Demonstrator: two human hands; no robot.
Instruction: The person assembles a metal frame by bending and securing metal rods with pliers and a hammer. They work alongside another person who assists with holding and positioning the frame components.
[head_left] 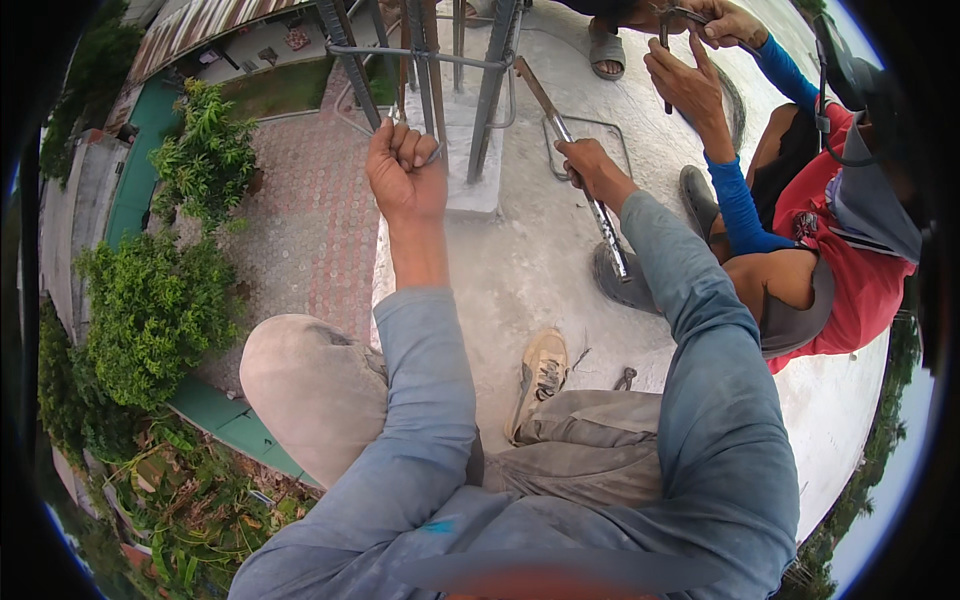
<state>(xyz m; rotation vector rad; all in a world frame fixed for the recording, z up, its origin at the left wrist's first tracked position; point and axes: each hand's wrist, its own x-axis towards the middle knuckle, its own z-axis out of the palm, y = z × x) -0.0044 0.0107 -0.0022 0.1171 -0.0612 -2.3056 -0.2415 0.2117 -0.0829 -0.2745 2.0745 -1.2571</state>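
Observation:
A cage of upright ribbed rebars (488, 100) rises at the top middle, ringed by a thin steel stirrup (420, 52). At its near left corner my left hand (405, 180) is closed, fingers curled round a thin steel rod whose end shows by the little finger. Most of that rod is hidden in the fist. My right hand (597, 172) grips a long metal bar (610, 235) round its middle, to the right of the cage. The bar slants from a rusty upper end beside the rebars to a silvery lower end.
A loose square stirrup (625, 140) lies on the concrete slab (480, 275). At right crouches a co-worker (840, 290) in red, whose hands hold a bent steel piece (668, 70). Another person's sandalled foot (606, 55) is beyond. Left of the slab's edge, paving (300, 200) lies far below.

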